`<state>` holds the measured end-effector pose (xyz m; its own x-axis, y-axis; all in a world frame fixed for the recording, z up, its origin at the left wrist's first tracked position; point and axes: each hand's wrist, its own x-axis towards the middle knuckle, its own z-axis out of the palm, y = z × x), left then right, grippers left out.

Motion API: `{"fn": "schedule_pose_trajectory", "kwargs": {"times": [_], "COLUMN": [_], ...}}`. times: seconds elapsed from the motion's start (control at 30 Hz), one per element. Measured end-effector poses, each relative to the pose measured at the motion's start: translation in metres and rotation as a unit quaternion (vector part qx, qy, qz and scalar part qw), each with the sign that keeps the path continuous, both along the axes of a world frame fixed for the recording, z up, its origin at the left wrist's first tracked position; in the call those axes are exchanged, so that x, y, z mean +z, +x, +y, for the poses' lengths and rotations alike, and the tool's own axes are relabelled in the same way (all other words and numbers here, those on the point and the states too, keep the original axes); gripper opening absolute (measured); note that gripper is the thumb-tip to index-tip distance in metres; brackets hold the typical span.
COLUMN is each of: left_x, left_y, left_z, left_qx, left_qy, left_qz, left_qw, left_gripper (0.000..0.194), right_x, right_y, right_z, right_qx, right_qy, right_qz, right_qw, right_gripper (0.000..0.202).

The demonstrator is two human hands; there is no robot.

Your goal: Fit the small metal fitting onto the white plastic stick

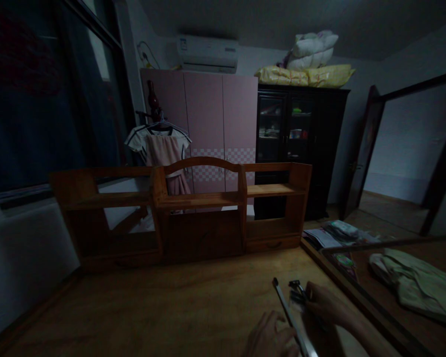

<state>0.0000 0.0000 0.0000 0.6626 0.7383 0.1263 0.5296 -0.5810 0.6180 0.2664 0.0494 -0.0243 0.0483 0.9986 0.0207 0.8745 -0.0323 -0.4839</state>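
Observation:
A long, thin silver rod [287,310] with a black tip lies slanting over the wooden tabletop [163,307] at the lower right. The curled fingers of my left hand [273,336] close against the rod's near part; the lower frame edge cuts this hand off. Just right of the rod, my right hand [325,302] pinches a small dark metal piece with a short crossbar end [294,284]. Dim light and the fingers hide much of that piece, so its kind is unclear.
A wooden shelf unit [204,200] stands along the table's far edge. Right of the table's raised edge lie a pale green cloth [423,287] and papers [323,238]. Behind are a pink wardrobe [204,109], a dark cabinet [329,134] and an open door [360,153].

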Motion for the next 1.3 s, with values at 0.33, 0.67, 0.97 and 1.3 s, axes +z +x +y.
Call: {"fn": "schedule_pose_trajectory", "kwargs": {"times": [0.33,0.67,0.97,1.3], "left_x": [-0.057,-0.053,0.009,-0.046], "left_y": [-0.019,-0.195,-0.204,-0.162], "left_z": [0.027,0.014,0.043,0.137], "left_qx": [0.087,0.215,0.232,0.258], "left_qy": [0.029,0.115,0.133,-0.097], "left_qz": [0.06,0.078,0.0,-0.35], "left_qw": [0.994,0.967,0.964,0.895], "left_gripper": [0.038,0.035,0.025,0.046], "right_x": [0.008,0.005,0.007,-0.007], "right_y": [-0.112,-0.256,-0.252,-0.247], "right_z": [0.024,0.027,0.048,0.046], "right_qx": [0.137,0.181,0.147,0.165], "right_qy": [-0.012,-0.007,0.113,0.157], "right_qz": [0.101,0.147,0.15,0.16], "right_qw": [0.985,0.972,0.971,0.961], "right_gripper": [0.027,0.026,0.028,0.025]}}
